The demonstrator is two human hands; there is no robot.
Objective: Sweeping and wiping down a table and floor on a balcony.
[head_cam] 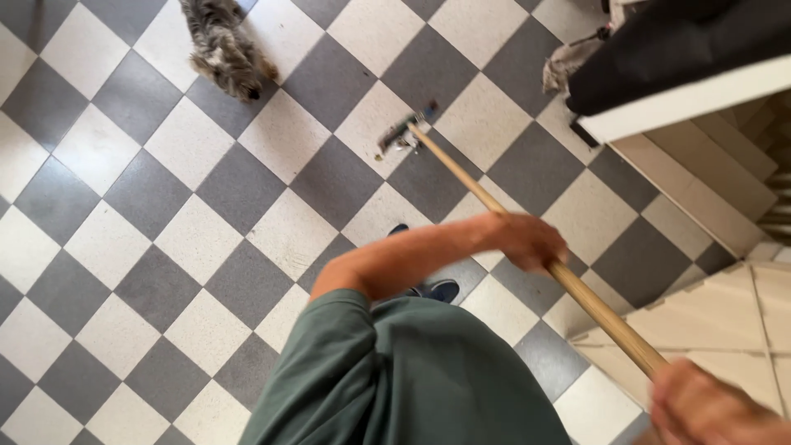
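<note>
Seen from above, a left hand (527,241) wraps its fingers mid-handle and a right hand (709,408) grips the top of a broom (494,206), likely light and stiff, its head on the checkered floor (148,198) near a small dog (222,45).

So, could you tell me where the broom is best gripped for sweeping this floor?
On the bare wooden handle, from above: it slants up from the broom head toward the body. The left hand wraps mid-shaft, the right hand near the top end.
</note>
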